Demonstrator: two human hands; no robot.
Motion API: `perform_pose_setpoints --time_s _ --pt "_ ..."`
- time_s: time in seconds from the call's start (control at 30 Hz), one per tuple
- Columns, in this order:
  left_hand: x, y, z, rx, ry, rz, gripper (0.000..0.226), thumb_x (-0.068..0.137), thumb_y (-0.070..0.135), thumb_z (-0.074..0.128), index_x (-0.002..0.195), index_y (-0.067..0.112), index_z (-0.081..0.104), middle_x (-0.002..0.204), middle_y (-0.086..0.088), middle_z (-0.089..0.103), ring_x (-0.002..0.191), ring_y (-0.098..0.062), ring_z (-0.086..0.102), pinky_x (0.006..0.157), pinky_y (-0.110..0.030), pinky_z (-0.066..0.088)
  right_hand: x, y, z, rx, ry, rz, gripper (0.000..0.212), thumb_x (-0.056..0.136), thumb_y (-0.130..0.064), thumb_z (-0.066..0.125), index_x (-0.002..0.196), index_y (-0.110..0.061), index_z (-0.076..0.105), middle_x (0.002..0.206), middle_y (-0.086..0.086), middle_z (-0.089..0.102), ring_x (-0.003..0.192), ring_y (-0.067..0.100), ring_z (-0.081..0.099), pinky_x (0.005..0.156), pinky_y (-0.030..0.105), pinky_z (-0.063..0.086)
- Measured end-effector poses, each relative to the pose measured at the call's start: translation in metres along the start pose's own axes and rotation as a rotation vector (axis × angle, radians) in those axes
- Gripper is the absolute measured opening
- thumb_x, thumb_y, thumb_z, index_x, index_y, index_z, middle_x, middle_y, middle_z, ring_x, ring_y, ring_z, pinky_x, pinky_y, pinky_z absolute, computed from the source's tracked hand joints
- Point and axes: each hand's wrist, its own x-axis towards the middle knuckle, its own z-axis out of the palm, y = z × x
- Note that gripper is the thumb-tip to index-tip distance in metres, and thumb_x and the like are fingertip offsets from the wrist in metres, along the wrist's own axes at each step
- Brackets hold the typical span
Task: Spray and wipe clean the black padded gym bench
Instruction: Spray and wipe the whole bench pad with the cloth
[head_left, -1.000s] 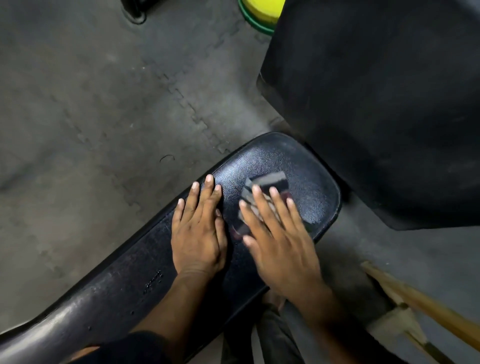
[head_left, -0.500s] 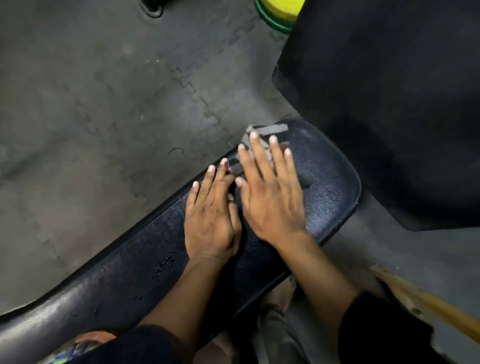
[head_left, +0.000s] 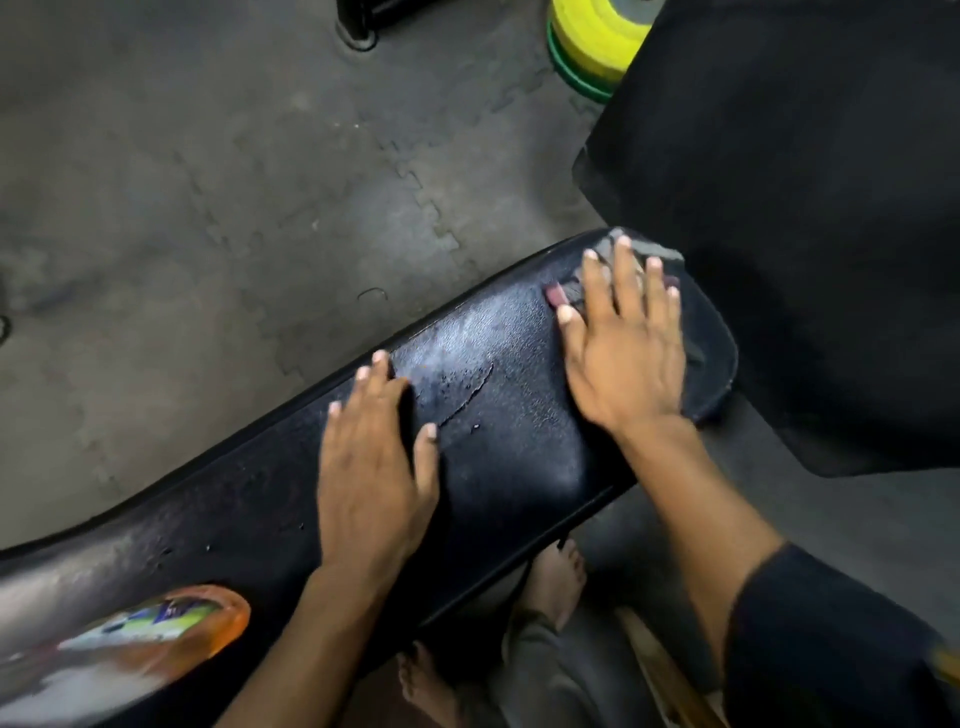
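Note:
The black padded bench (head_left: 498, 447) runs from lower left to the upper right, its surface wet and shiny with droplets. My right hand (head_left: 623, 343) lies flat with fingers spread at the bench's far end, pressing a grey cloth with a dark red stripe (head_left: 563, 291) onto the pad. My left hand (head_left: 374, 462) rests flat on the middle of the bench, fingers apart, holding nothing. An orange spray bottle with a colourful label (head_left: 156, 629) lies on the bench at the lower left.
A large black padded surface (head_left: 805, 208) stands close beyond the bench end at the right. Yellow and green discs (head_left: 592, 47) are stacked on the grey interlocking floor mat (head_left: 208, 208). My bare feet (head_left: 550, 582) stand below the bench; a wooden handle (head_left: 665, 670) lies near them.
My right hand has slid the cloth further out to the bench's far end. The hands are now apart, and the orange bottle has come into view at the lower left.

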Motion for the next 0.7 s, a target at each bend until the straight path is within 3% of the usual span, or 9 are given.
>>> perform_pose_setpoints --time_s 0.13,0.27,0.43,0.57,0.7 --pt "-0.04 -0.038 -0.016 0.098 0.037 -0.076 0.056 0.101 0.035 0.05 0.152 0.012 0.047 0.174 -0.005 0.03 0.161 -0.025 0.029 0.131 -0.052 0.023 -0.043 -0.059 0.019 -0.059 -0.051 -0.272 0.066 0.116 -0.052 0.025 0.176 -0.026 0.016 0.186 0.008 -0.001 0.17 0.043 0.005 0.136 0.063 0.014" --pt "-0.061 -0.057 -0.018 0.147 0.062 -0.061 0.06 0.103 0.035 0.048 0.158 0.011 0.045 0.174 -0.003 0.029 0.162 -0.022 0.027 0.129 -0.054 0.026 -0.128 -0.06 0.031 -0.053 -0.117 -0.497 0.065 0.113 -0.051 0.036 0.174 -0.028 0.025 0.186 0.0 0.004 0.172 0.034 0.007 0.136 0.059 0.019" --pt "-0.064 -0.061 -0.007 0.249 0.091 -0.042 0.062 0.104 0.039 0.042 0.16 0.013 0.043 0.176 -0.003 0.022 0.164 -0.018 0.018 0.131 -0.051 0.022 -0.138 -0.014 0.015 -0.136 -0.117 -0.374 0.067 0.109 -0.051 0.036 0.172 -0.026 0.033 0.184 0.005 0.018 0.168 0.036 0.025 0.135 0.058 0.026" --pt "-0.066 -0.063 -0.002 0.257 0.113 -0.047 0.061 0.104 0.041 0.043 0.16 0.016 0.043 0.176 -0.002 0.023 0.164 -0.017 0.018 0.131 -0.051 0.022 -0.074 -0.043 0.012 -0.034 -0.063 -0.122 0.062 0.116 -0.048 0.033 0.173 -0.024 0.03 0.185 0.009 0.011 0.17 0.041 0.014 0.138 0.058 0.013" --pt "-0.067 -0.061 -0.005 0.24 0.105 -0.062 0.06 0.105 0.04 0.043 0.161 0.018 0.042 0.176 0.0 0.023 0.164 -0.016 0.017 0.132 -0.049 0.02 -0.05 -0.108 0.026 -0.041 -0.067 -0.231 0.063 0.114 -0.048 0.032 0.173 -0.025 0.027 0.186 0.007 0.007 0.17 0.044 0.007 0.137 0.062 0.009"
